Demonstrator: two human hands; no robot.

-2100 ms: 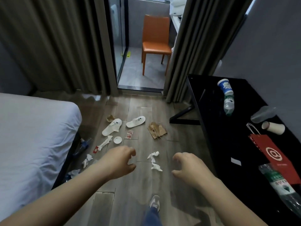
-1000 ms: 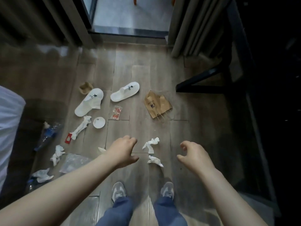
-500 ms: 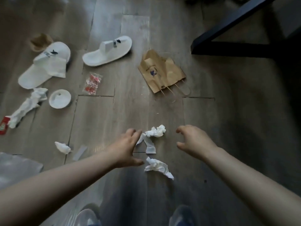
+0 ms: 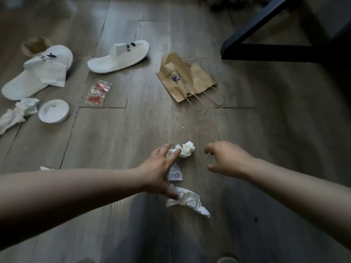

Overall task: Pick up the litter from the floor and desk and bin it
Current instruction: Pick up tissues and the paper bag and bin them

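Two crumpled white tissues lie on the wooden floor in front of me. The far tissue (image 4: 185, 151) trails a flat strip down toward the near tissue (image 4: 190, 201). My left hand (image 4: 161, 170) is spread open over them, its fingertips on the far tissue and its thumb touching the near one. My right hand (image 4: 226, 161) hovers open just right of the far tissue, fingers curled, holding nothing. More litter lies beyond: a flattened brown paper bag (image 4: 187, 77), a red snack wrapper (image 4: 97, 93), a white lid (image 4: 53, 113) and a crumpled white paper (image 4: 17, 113).
Two white slippers (image 4: 118, 57) (image 4: 37, 73) lie at the back left, with a brown paper cup (image 4: 35, 45) behind one. A black desk leg (image 4: 266, 33) crosses the upper right. Another paper scrap (image 4: 45, 168) peeks out above my left forearm. No bin is in view.
I have bent down from standing, so the floor now fills the view. Both hands have dropped to the tissues, and my left hand has spread its fingers onto them.
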